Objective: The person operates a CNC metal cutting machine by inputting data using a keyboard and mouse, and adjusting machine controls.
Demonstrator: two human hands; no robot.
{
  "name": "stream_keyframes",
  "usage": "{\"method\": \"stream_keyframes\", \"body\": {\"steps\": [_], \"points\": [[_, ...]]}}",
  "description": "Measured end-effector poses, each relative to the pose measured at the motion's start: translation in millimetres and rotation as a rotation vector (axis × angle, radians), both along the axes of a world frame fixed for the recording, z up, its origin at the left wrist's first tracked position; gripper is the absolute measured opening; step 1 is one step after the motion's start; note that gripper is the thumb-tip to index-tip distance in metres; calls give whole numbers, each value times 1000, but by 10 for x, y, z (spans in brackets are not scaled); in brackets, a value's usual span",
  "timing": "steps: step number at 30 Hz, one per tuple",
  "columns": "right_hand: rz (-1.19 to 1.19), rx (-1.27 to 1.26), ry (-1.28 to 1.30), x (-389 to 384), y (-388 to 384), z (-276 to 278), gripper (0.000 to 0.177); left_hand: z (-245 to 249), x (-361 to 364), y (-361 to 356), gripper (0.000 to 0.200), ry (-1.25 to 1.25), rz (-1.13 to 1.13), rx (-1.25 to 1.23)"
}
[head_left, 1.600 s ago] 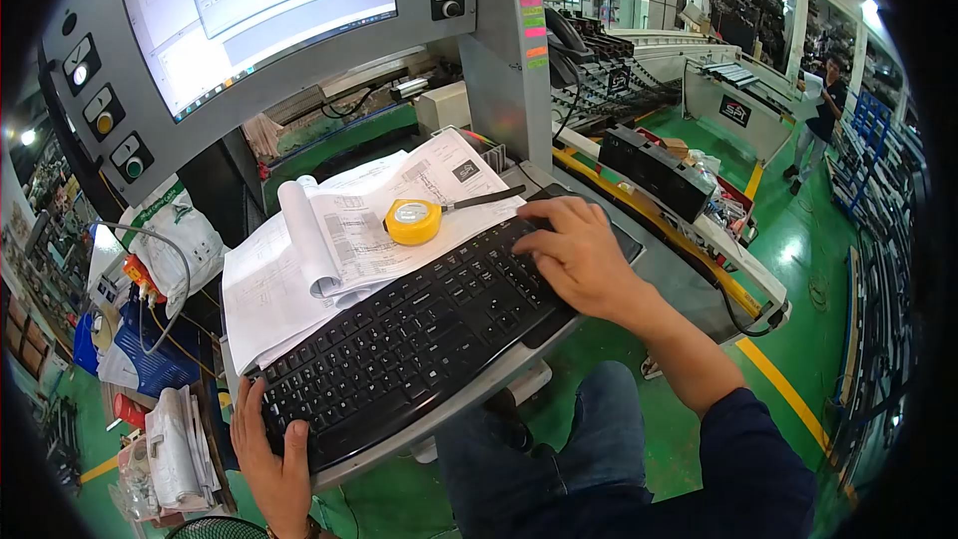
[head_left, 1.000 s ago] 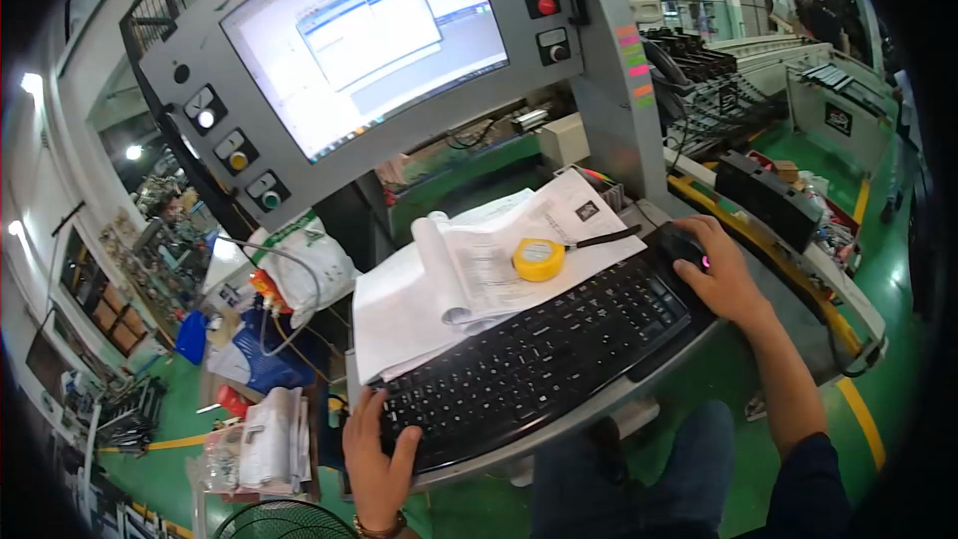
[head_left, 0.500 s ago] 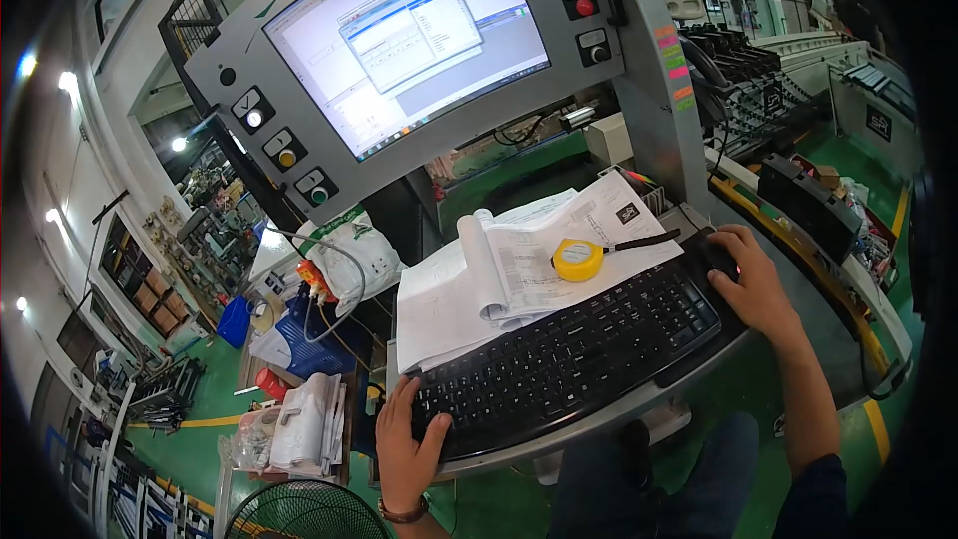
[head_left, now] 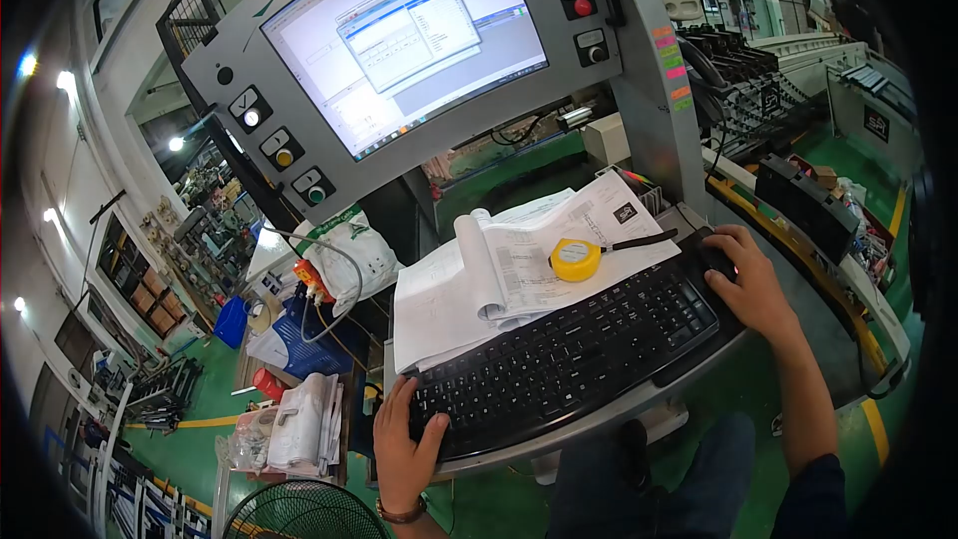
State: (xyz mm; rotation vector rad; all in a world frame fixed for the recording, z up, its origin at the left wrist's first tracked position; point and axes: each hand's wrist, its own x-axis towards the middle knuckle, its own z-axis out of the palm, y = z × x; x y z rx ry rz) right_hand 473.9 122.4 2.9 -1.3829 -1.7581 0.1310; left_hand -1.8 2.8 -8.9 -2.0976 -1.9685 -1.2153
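fingers (head_left: pixel 724 240) half-curled, right hand (head_left: pixel 753 287) cups the mouse (head_left: pixel 716 260); left hand (head_left: pixel 407 451) lies splayed against the keyboard (head_left: pixel 564 364).

From where I stand, this is a workshop or factory floor. The ground is painted green (head_left: pixel 205 455) with yellow lines (head_left: pixel 190 423) along it. A big grey control panel (head_left: pixel 399 140) with a screen (head_left: pixel 409 40) and coloured buttons stands over the desk, long machinery (head_left: pixel 733 70) fills the right side, and metal bars (head_left: pixel 165 394) are stacked off to the left.
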Motion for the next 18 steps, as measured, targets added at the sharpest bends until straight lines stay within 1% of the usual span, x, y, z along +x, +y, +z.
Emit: {"method": "stream_keyframes", "body": {"steps": [5,11,14,17,18], "points": [[-5,0,18,-21,-14,18,44,11,10,-5,64,-9,-1,-3],[39,91,4,-1,-11,0,47,-4,3,0,64,-7,0,5],[24,-28,47,-33,-53,56,49,10,17,-1,65,-13,4,-4],[-11,73,-16,31,17,-54,50,7,8,5,65,-17,-2,-6],[-16,54,-2,31,6,-43,49,0,9,7,65,-25,-1,-8]]}}
